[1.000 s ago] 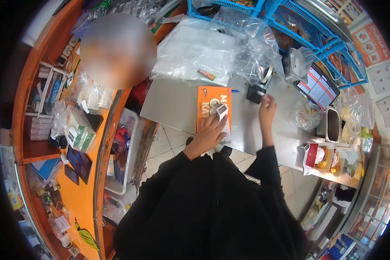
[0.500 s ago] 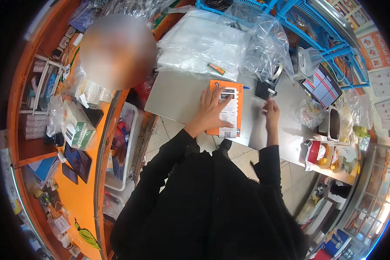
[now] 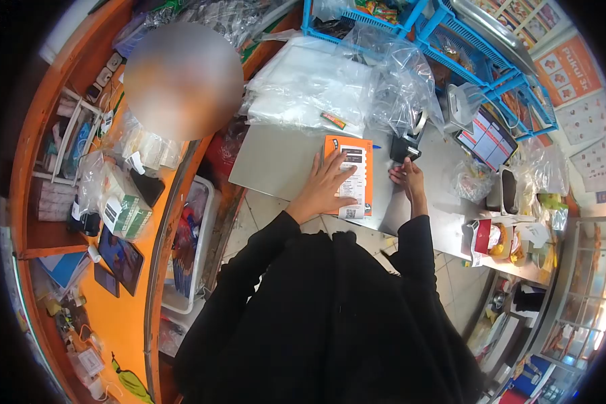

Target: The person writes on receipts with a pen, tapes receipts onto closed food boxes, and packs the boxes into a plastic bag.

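1. Since the earliest frame, the long white printed paper slip [image 3: 359, 175] has gone from bunched under the left hand [image 3: 324, 185] to spread lengthwise over the flat orange cardboard-looking box [image 3: 369, 170]. The right hand [image 3: 413, 180] has drawn slightly nearer the worktop's near edge than the tape cutter.

2. The slip lies on the box, which sits close to the near edge of the grey metal worktop [image 3: 269, 153]. The left hand's fingers are fanned wide and laid flat across slip and box, pressing rather than gripping.

3. The slip looks light, limp and apt to curl or slide; its corners suit a pinch, with a palm holding the middle down. The box seems light and fairly stiff, best taken by its long sides.

4. The right hand's fingers are partly curled just beside the cutter of the black tape dispenser [image 3: 402, 149]; whether they touch it or pinch any tape, I cannot tell.

5. A blue pen [image 3: 377, 146] lies beside the box's far right corner.

6. Clear plastic bags [image 3: 310, 81] cover the worktop's far left part, a tablet with a lit screen [image 3: 488, 138] stands toward the right, and a red-and-white food carton [image 3: 481, 237] sits by the near right corner.
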A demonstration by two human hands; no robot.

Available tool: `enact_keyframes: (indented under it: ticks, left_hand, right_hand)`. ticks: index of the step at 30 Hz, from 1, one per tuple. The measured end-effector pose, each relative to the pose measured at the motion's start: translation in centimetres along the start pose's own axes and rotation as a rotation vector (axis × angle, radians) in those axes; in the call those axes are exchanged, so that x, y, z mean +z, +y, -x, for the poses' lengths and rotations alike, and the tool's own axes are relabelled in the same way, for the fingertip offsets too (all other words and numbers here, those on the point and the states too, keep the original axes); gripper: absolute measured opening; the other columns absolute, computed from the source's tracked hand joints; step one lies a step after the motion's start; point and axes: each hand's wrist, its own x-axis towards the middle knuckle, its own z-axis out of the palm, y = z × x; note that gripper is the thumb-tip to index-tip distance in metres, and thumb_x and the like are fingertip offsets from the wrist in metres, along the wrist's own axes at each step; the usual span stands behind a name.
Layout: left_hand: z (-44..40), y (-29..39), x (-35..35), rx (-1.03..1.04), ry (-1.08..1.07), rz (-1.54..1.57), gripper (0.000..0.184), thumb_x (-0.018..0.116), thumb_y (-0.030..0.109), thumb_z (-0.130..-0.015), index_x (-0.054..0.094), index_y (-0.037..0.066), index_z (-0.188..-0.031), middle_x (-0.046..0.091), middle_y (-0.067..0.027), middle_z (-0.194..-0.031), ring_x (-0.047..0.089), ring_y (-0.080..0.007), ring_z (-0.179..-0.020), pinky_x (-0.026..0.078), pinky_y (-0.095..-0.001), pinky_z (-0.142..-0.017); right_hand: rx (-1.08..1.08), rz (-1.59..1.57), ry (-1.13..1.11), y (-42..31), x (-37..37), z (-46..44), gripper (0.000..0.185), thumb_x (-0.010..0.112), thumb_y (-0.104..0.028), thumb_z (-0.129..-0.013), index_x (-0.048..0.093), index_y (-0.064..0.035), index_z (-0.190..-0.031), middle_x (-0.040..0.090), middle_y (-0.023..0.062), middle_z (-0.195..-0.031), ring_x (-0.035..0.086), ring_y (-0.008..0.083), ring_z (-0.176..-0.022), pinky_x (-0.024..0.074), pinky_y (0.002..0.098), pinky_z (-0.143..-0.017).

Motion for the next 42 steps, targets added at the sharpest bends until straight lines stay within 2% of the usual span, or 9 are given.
enact_keyframes:
  ticks: [8, 14, 18, 20, 26, 36, 39, 41, 42]
  left_hand:
    - [0.3, -0.3, 0.6, 0.037, 0.002, -0.062, 0.059, 0.050, 0.053, -0.067, 0.044, 0.019, -0.114, 0.021, -0.0197, -0.127, 0.010, -0.0319, -0.121, 0.006, -0.0596, -0.089]
    - [0.4, -0.3, 0.6, 0.045, 0.010, -0.094, 0.058, 0.050, 0.053, -0.066, 0.045, 0.021, -0.113, 0.022, -0.0225, -0.126, 0.009, -0.0326, -0.121, 0.005, -0.0634, -0.086]
    - [0.2, -0.1, 0.1, 0.019, -0.039, -0.085, 0.057, 0.050, 0.053, -0.066, 0.046, 0.020, -0.112, 0.021, -0.0231, -0.126, 0.008, -0.0321, -0.121, 0.005, -0.0632, -0.086]
    - [0.2, 0.1, -0.1, 0.015, -0.083, -0.104, 0.056, 0.051, 0.052, -0.067, 0.044, 0.022, -0.114, 0.018, -0.0225, -0.127, 0.007, -0.0320, -0.122, 0.009, -0.0644, -0.085]
    - [0.2, 0.1, -0.1, 0.007, -0.088, -0.082, 0.057, 0.050, 0.053, -0.067, 0.044, 0.022, -0.114, 0.018, -0.0224, -0.127, 0.007, -0.0322, -0.122, 0.009, -0.0644, -0.085]
    - [0.2, 0.2, 0.1, 0.012, -0.079, -0.092, 0.058, 0.050, 0.053, -0.066, 0.042, 0.024, -0.116, 0.017, -0.0199, -0.128, 0.007, -0.0333, -0.121, 0.006, -0.0646, -0.085]
    - [0.4, 0.5, 0.0, 0.009, -0.052, -0.088, 0.057, 0.052, 0.051, -0.066, 0.043, 0.022, -0.115, 0.017, -0.0187, -0.129, 0.007, -0.0324, -0.121, 0.005, -0.0647, -0.085]
    - [0.7, 1.2, -0.2, -0.036, 0.007, -0.039, 0.049, 0.055, 0.042, -0.067, 0.049, 0.017, -0.109, 0.021, -0.0188, -0.127, 0.010, -0.0304, -0.121, 0.005, -0.0640, -0.086]
    - [1.1, 1.5, 0.0, -0.029, 0.007, -0.038, 0.049, 0.055, 0.042, -0.067, 0.049, 0.017, -0.109, 0.021, -0.0188, -0.127, 0.010, -0.0304, -0.121, 0.005, -0.0640, -0.086]
  right_hand:
    - [0.037, 0.164, 0.111, 0.8, 0.5, 0.5, 0.028, 0.047, -0.030, -0.081, 0.051, -0.0023, -0.078, 0.053, 0.0067, -0.074, 0.054, 0.0161, -0.073, 0.0451, 0.0275, -0.060]
    - [-0.746, 0.778, -0.113, -1.4, 8.1, 2.5, 0.020, 0.055, -0.026, -0.073, 0.063, -0.0124, -0.085, 0.046, 0.0067, -0.106, 0.038, 0.0201, -0.100, 0.0295, 0.0343, -0.085]
    - [-0.831, 0.901, -0.096, -1.3, 10.4, 2.7, 0.018, 0.059, -0.022, -0.070, 0.064, -0.0173, -0.086, 0.044, 0.0094, -0.109, 0.032, 0.0238, -0.106, 0.0232, 0.0358, -0.090]
    - [-1.116, 1.058, -0.040, -1.8, 10.4, 2.7, 0.040, 0.062, -0.022, -0.068, 0.053, -0.0176, -0.106, 0.044, 0.0124, -0.108, 0.035, 0.0271, -0.104, 0.0271, 0.0364, -0.088]
    - [-0.429, 0.475, -0.205, -0.6, 10.8, 0.1, 0.074, 0.060, -0.018, -0.069, 0.016, -0.0147, -0.128, 0.042, 0.0170, -0.109, 0.049, 0.0221, -0.087, 0.0377, 0.0280, -0.077]
    - [-0.017, 0.386, -0.063, -0.7, 12.2, -3.5, 0.052, 0.048, -0.009, -0.068, 0.039, -0.0124, -0.119, 0.054, 0.0070, -0.083, 0.049, 0.0133, -0.077, 0.0381, 0.0237, -0.067]
    - [-0.240, 0.561, 0.138, -2.0, 12.3, -1.5, 0.040, 0.052, -0.014, -0.067, 0.050, -0.0113, -0.107, 0.053, 0.0069, -0.070, 0.050, 0.0157, -0.067, 0.0385, 0.0246, -0.064]
    - [-1.100, 1.108, 0.592, -2.8, 10.6, 0.7, 0.033, 0.057, -0.021, -0.066, 0.054, -0.0103, -0.097, 0.053, 0.0092, -0.067, 0.050, 0.0165, -0.066, 0.0391, 0.0279, -0.060]
    - [-1.074, 1.072, 0.710, -2.9, 8.8, 0.7, 0.031, 0.058, -0.025, -0.067, 0.055, -0.0104, -0.095, 0.053, 0.0083, -0.071, 0.049, 0.0163, -0.068, 0.0392, 0.0297, -0.059]
